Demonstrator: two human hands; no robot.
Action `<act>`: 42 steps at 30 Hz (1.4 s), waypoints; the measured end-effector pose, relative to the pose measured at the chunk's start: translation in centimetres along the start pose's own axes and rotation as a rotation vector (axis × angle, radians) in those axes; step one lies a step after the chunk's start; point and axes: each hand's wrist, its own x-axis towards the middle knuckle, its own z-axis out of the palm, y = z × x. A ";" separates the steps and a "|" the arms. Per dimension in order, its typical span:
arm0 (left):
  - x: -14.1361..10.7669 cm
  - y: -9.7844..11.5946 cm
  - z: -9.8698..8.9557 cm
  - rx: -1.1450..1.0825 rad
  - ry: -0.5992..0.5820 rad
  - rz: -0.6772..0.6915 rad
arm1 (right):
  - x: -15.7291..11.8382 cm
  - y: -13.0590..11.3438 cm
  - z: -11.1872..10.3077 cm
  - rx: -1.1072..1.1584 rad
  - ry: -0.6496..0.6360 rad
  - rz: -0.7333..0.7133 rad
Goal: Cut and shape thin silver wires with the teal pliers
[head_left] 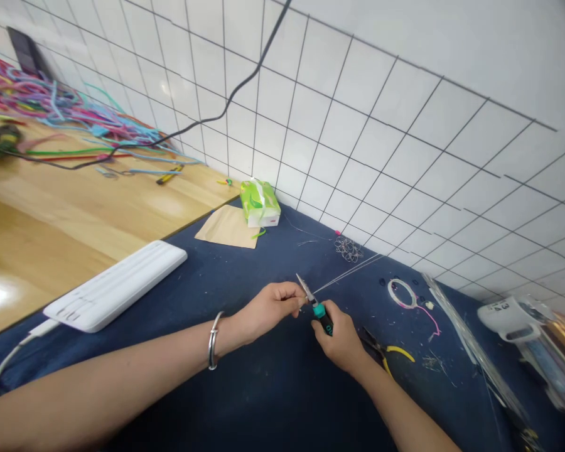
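Observation:
In the middle of the head view, my right hand (341,339) is closed round the teal and black handles of a pair of pliers (318,309). Their narrow metal jaws point up and to the left, right beside my left fingertips. My left hand (275,304), with a silver bangle at the wrist, pinches the near ends of some thin metal wires (346,274). From there the wires stretch up and right toward the tiled wall, crossing at the pliers' jaws. Whether the jaws grip the wires I cannot tell.
A white power bank (117,285) with a cable lies left, near a tissue pack (260,204) and a brown paper piece (228,227). Coiled wire (348,249), a ring of pink-white cord (402,293), yellow-handled pliers (399,353) and a white mug (511,319) are at right. Pipe cleaners (75,107) heap upper left.

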 end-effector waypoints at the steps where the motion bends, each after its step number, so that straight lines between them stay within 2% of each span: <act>1: 0.1 -0.1 0.0 -0.001 0.001 -0.001 | 0.1 0.1 0.1 -0.005 0.003 0.001; 12: 0.2 -0.6 -0.3 -0.076 0.018 -0.093 | 0.4 0.2 0.8 -0.142 0.003 0.045; 17: 0.5 -0.8 -0.5 -0.136 0.024 -0.107 | 1.2 0.1 0.0 -0.163 -0.060 0.045; 26: 0.6 -1.6 -0.3 -0.245 0.021 -0.216 | 2.0 0.7 -2.0 -0.172 -0.008 0.103; 33: 1.3 -2.0 -1.3 -0.375 0.021 -0.157 | 1.5 0.0 -2.6 -0.019 -0.074 0.167; 39: 2.2 -1.9 -2.9 -0.423 0.156 -0.059 | 0.2 -1.4 -1.4 0.529 -0.280 0.350; 42: 2.9 -1.9 -4.0 -0.470 0.197 -0.046 | 0.0 -2.4 -0.9 0.614 -0.325 0.342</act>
